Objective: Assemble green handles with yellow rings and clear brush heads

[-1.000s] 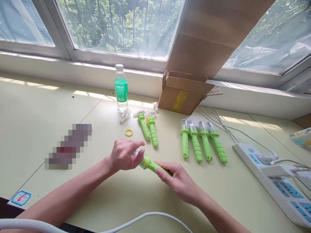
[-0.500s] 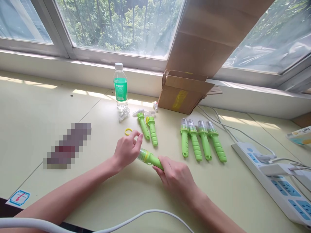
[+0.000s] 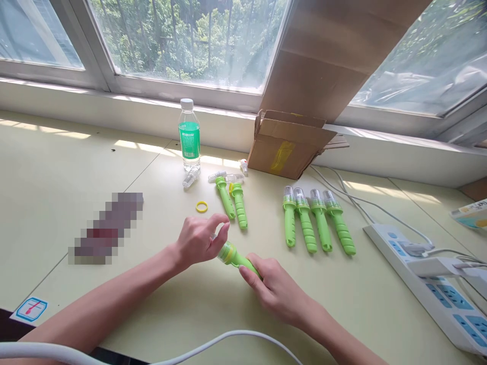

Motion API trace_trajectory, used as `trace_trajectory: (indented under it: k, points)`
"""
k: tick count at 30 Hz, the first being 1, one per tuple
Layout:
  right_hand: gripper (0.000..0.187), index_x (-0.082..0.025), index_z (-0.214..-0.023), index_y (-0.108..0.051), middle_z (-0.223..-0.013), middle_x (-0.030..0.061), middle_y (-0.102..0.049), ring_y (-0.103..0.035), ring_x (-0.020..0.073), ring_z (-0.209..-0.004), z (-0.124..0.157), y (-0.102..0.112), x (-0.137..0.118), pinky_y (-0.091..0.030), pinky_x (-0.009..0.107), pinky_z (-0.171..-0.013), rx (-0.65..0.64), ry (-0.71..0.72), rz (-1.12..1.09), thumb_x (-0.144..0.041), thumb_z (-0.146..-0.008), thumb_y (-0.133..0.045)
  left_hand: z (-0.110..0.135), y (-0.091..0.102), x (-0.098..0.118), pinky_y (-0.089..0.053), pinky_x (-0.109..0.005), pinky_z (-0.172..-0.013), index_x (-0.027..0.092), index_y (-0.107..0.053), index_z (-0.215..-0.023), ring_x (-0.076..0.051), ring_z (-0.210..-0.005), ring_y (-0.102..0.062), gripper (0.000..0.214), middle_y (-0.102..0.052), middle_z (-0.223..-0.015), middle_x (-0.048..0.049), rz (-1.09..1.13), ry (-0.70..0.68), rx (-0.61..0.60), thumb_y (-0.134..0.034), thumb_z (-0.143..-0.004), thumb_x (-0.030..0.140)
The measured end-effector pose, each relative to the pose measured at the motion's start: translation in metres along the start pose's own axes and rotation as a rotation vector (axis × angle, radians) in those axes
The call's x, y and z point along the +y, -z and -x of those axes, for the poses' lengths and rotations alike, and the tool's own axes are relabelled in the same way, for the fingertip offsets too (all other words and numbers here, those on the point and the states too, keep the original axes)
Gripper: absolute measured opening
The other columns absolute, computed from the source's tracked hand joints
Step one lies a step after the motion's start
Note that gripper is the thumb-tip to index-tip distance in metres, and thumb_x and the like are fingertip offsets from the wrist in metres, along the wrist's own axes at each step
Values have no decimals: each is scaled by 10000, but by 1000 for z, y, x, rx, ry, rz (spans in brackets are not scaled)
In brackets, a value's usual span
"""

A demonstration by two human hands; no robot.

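Observation:
A green flashlight (image 3: 236,257) with a clear ribbed cap and a yellow ring at its neck is held slanted above the table between both hands. My right hand (image 3: 276,289) is closed round the lower end of its green handle. At the other end, my left hand (image 3: 200,241) has its fingers curled at the clear cap, hiding much of it; the thumb and forefinger stick out past it. Just beyond my left hand lies a loose yellow ring (image 3: 201,207). Two green handles without caps (image 3: 225,198) lie farther back, near several loose clear caps (image 3: 190,178).
Several capped green flashlights (image 3: 307,220) lie in a row to the right. A power strip (image 3: 422,284) with plugs and cables is at far right. A water bottle (image 3: 189,137) and a cardboard box (image 3: 289,144) stand by the window. A white cable (image 3: 228,334) crosses the front.
The flashlight has shifted slightly right and down with my right hand, whose thumb now lies along the handle. My left thumb and forefinger have moved slightly right, and the yellow ring shows fully.

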State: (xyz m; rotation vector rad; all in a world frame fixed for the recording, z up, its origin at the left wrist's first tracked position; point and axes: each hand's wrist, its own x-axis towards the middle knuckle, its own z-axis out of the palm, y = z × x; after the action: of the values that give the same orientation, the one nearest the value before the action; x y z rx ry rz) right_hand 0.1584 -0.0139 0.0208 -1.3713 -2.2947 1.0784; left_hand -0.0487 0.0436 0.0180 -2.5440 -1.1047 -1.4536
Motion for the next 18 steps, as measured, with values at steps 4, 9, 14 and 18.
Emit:
trace_trajectory:
  k: [4,9,14,18]
  points:
    - [392,-206,-688,-276,-600,-61,-293,-262,87,-528,2,3,-3,-235,245,-510,-78,-25,-173,-474,-970,-325,-3,6,0,-270,-199,-406,182,-535,-869,-65,-339,-372,109,-460,-413,91,17,-164,48,-457,-826,120]
    - [422,-198,-683,-298,-617,-58,-282,-246,77,-543,3,4,-5,-213,232,-486,-161,-57,-362,-516,-955,-344,-6,14,-1,-258,-238,-409,181,-512,-903,-89,-350,-379,136,-525,-463,53,-10,-342,62,-434,-801,136]
    - [460,-196,-671,-343,-523,-77,-319,-263,52,-440,3,7,-3,-199,205,-416,-282,-144,-581,-583,-917,-384,-3,16,-2,-264,-267,-420,175,-513,-927,-113,-362,-368,158,-489,-455,43,-65,-463,38,-431,-792,184]
    - [479,-195,-686,-397,-465,-93,-314,-258,50,-380,1,5,0,-185,197,-383,-348,-220,-680,-627,-893,-386,-1,14,-6,-258,-275,-428,170,-514,-950,-121,-368,-364,174,-467,-466,44,-93,-495,25,-428,-806,216]
